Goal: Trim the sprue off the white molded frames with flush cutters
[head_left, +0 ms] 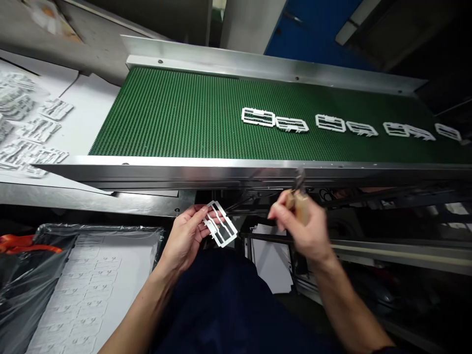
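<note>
Between the thumb and fingers of my left hand is a white plastic frame with slots and bars, tilted in front of my body. My right hand is closed around the tan handles of a cutting tool that looks like nippers; its dark jaws point up and are smeared by motion. The nippers are apart from the frame, just in front of the conveyor's near rail. On the green conveyor belt beyond lie several similar white frames, strung out toward the right.
White paper at the left carries piles of white frames. A plastic-lined box at the lower left holds rows of frames, with orange-handled cutters beside it. A metal rail edges the belt's near side.
</note>
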A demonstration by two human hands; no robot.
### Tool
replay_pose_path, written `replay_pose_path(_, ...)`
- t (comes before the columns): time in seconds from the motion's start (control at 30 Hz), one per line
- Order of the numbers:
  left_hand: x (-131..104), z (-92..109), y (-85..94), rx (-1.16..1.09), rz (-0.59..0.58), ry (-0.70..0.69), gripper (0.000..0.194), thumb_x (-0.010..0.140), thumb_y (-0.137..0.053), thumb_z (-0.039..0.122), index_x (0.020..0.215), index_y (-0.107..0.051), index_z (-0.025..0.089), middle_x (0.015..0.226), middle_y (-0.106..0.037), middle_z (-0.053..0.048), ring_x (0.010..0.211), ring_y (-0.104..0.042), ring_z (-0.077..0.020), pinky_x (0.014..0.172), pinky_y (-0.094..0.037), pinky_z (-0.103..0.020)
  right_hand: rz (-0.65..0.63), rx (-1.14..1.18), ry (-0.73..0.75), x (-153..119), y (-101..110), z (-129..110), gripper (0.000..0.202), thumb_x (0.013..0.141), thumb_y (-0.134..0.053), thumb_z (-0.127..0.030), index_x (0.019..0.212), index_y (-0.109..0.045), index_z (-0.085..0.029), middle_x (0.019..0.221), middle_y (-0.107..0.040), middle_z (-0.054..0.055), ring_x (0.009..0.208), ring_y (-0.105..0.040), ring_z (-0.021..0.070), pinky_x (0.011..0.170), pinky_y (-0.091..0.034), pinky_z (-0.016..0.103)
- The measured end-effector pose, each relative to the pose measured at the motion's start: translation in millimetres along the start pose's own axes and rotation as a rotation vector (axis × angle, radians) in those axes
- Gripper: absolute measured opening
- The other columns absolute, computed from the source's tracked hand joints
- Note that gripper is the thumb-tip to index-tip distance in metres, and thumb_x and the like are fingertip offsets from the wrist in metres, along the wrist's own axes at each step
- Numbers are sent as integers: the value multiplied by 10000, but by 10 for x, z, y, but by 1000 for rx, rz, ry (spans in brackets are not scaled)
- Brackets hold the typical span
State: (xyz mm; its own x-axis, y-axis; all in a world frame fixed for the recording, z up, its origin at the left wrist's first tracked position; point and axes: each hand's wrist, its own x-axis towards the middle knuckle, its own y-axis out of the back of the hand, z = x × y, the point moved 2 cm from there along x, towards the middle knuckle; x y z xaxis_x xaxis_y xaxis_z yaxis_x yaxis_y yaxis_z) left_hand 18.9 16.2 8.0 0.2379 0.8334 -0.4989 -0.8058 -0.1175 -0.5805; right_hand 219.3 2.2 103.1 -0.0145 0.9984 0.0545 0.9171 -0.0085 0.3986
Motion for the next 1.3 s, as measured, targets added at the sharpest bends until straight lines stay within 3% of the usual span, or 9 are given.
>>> replay_pose_path(0.17,-19,-5,8,-35,4,9,146,813,-612,199,918,-600,99,939,-694,-168,895,-667,-277,710,-574,-327,280,-536,320,686,599,-552,160,825,-608,-303,893,-540,-176,759,-580,13,644,-570,118,616,-460,280)
replay_pose_path(0.27,-43,-12,18,-91,2,27,133,819,-573,169,915,-609,86,926,-696,-178,893,-668,-278,715,-573,-334,195,-940,295,1288,809,-552,406,794,-578,-449,1005,-554,-103,887,-601,43,796,-571,139,664,-404,294)
replay_pose_path(0.37,-81,-15,41,-145,-13,38,154,827,-528,157,922,-616,72,945,-689,-196,912,-661,-288,743,-567,-364,-7,-1228,120,1832,931,-375,670,760,-469,-578,1089,-517,3,974,-576,87,845,-539,161,654,-361,326)
replay_pose_path(0.5,-120,-2,95,-226,11,48,165,845,-495,154,927,-612,72,935,-686,-193,919,-657,-285,794,-548,-389,-242,-1323,-35,2184,932,-174,663,752,-525,-583,1097,-530,-17,939,-589,97,821,-550,161,638,-374,286)
replay_pose_path(0.77,-57,-87,211,-437,-26,139,184,902,-403,148,886,-584,118,834,-640,-96,721,-636,-175,678,-550,-322,-237,-1330,57,2126,796,-272,457,735,-675,-487,1057,-550,-188,837,-620,53,705,-555,211,574,-369,297)
replay_pose_path(0.9,-56,-127,112,-438,42,167,167,865,-547,268,945,-586,127,744,-593,-63,626,-579,-141,538,-502,-245,-243,-1252,108,2081,781,-319,445,733,-657,-494,1040,-531,-199,873,-622,45,742,-557,211,572,-357,289)
replay_pose_path(1.1,-140,-177,-51,-310,57,227,316,773,-616,116,1079,-567,52,849,-616,-123,680,-586,-154,570,-499,-246,-278,-1215,76,2056,829,-357,426,728,-656,-463,1028,-520,-193,863,-611,56,714,-543,205,553,-331,281)
replay_pose_path(1.2,-157,-159,-58,-285,7,155,318,799,-617,156,1108,-556,110,770,-590,-53,633,-555,-121,583,-485,-226,-264,-1024,73,1914,811,-511,416,714,-667,-482,966,-533,-180,825,-600,55,672,-534,183,551,-348,274)
replay_pose_path(1.3,-208,-60,-100,-213,-80,10,308,818,-625,238,1113,-558,179,732,-557,-10,599,-508,-90,542,-433,-176,-324,-578,100,1540,630,-754,357,740,-662,-474,901,-539,-180,848,-592,38,703,-542,156,591,-406,260)
